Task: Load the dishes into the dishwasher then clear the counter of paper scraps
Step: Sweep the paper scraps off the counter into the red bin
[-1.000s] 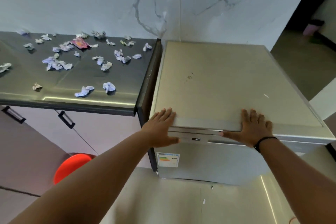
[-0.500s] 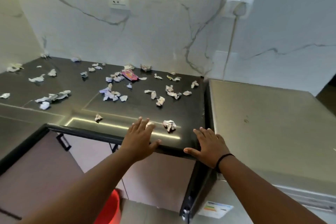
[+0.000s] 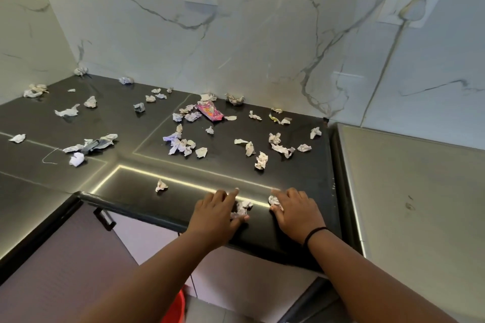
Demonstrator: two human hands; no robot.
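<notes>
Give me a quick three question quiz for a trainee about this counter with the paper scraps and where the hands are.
1. True or false: the pink wrapper lies near the back of the black counter, close to the wall.
2. Which hand wears the black wristband? A) left B) right C) neither
3. What does the left hand touch at the counter's front edge?

Key
1. True.
2. B: the right hand wears it, and a crumpled scrap lies at its fingertips.
3. A crumpled paper scrap, between its thumb and fingers; a full grip cannot be confirmed.
</notes>
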